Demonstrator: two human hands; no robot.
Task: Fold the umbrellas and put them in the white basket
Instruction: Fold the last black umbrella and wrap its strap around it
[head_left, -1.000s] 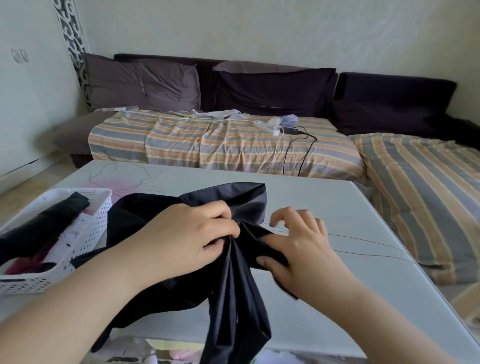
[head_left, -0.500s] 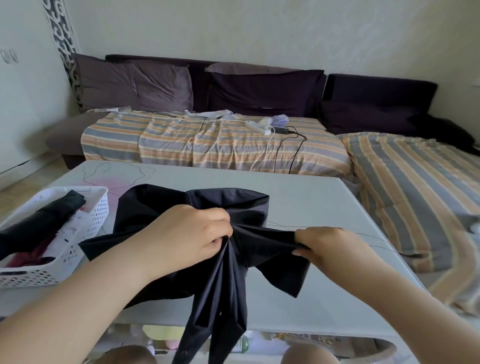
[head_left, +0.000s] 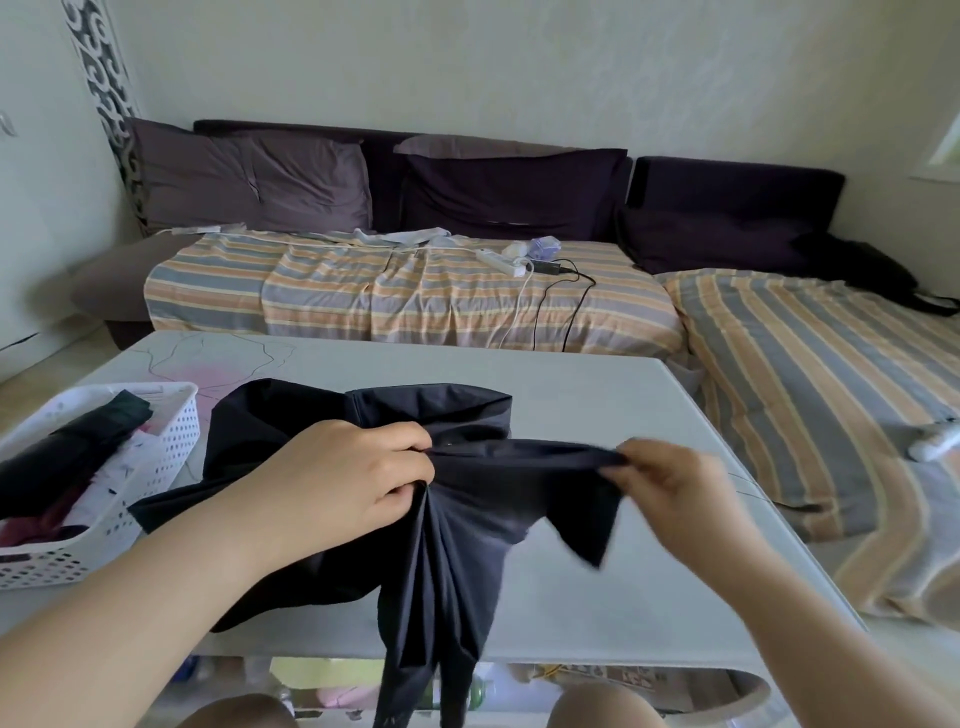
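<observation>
Umbrella (head_left: 457, 519) frame hidden under bunched canopy

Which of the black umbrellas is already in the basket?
The folded black umbrella lying in the white basket; the other black umbrella is gripped by both hands.

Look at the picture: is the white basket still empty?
No, the white basket at the table's left already holds a folded black umbrella and other items.

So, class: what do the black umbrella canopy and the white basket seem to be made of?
Black umbrella canopy: thin synthetic cloth, probably nylon or polyester; it drapes in soft pleats with a faint sheen. White basket: moulded plastic, most likely; rigid walls with regular punched holes and a smooth, slightly glossy rim.
</observation>
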